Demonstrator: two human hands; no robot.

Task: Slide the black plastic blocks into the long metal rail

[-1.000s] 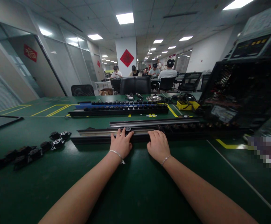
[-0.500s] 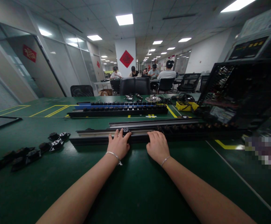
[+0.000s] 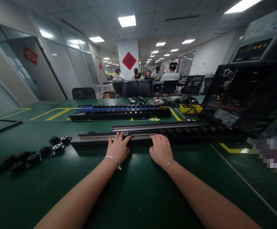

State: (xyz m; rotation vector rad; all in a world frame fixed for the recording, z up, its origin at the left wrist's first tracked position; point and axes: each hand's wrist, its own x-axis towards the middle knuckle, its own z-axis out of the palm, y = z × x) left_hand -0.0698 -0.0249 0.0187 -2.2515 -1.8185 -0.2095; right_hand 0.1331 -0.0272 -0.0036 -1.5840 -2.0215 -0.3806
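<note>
A long black track rail (image 3: 90, 144) with a silvery channel lies across the green table in front of me. My left hand (image 3: 117, 149) is closed around a small black socket module (image 3: 126, 133) seated on the rail, fingertips over its far side and thumb at its right. My right hand (image 3: 161, 149) grips the same rail farther right, fingers bent over its top; the thumb is mostly hidden. Several more dark modules (image 3: 178, 130) sit in a row on the rail's right part. A second silvery rail (image 3: 140, 128) lies just behind.
Loose black modules (image 3: 34, 159) lie at left, near a dark flat panel (image 3: 2, 125). Filled black (image 3: 119, 115) and blue rails (image 3: 79, 110) stand farther back. A yellow basket (image 3: 190, 108) and a large black open case (image 3: 243, 95) are at right. People sit in the background.
My left hand has slid a little to the left along the rail, and the socket module has moved left with it. My right hand stays in place.
</note>
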